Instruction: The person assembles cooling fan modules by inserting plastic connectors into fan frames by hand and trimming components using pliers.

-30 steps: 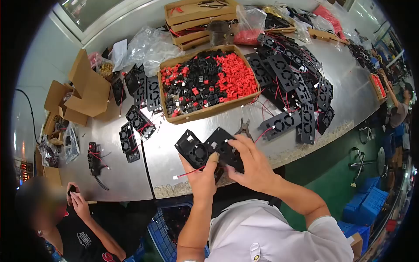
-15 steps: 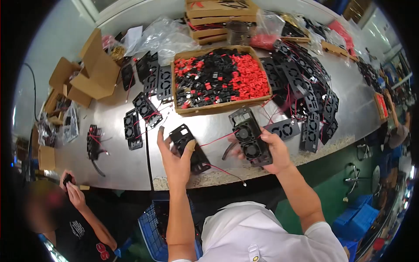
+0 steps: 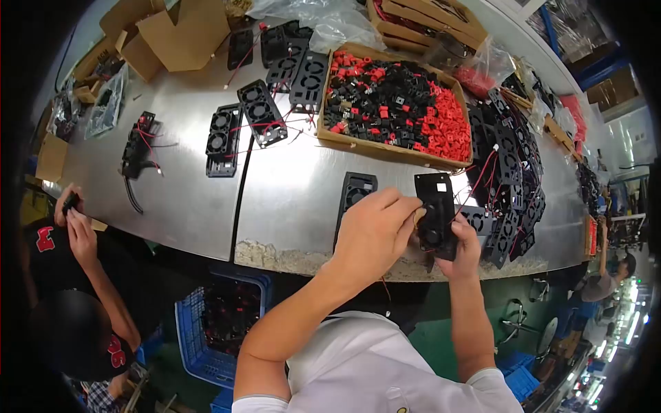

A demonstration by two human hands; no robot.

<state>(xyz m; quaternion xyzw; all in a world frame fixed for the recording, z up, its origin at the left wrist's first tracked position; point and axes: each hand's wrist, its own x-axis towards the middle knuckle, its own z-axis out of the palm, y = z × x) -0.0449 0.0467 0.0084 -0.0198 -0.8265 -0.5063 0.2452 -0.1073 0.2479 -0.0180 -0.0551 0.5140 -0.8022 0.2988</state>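
Upright in front of me is a black fan panel [image 3: 441, 187] with a square hole near its top. My right hand [image 3: 463, 251] grips its lower right side. My left hand [image 3: 375, 227] reaches across, its fingers closed against the panel's left side; a yellowish cover shows on one fingertip. What lies under those fingertips is hidden. Another black fan panel [image 3: 358, 184] lies on the table behind my left hand, which partly covers it. A thin wire with a small white connector [image 3: 387, 313] hangs below my left hand, past the table edge.
A cardboard tray [image 3: 392, 153] of small red and black parts stands behind my hands. Fan panels with red wires pile up at right [image 3: 509, 172]; more fan panels [image 3: 261, 113] lie left. A blue crate [image 3: 196, 344] sits below. A co-worker's hands [image 3: 79, 227] hold a black part.
My left hand has moved right, from the panel on the table to the one in my right hand. The held panel now shows its square hole instead of two fans. The view has shifted and turned.
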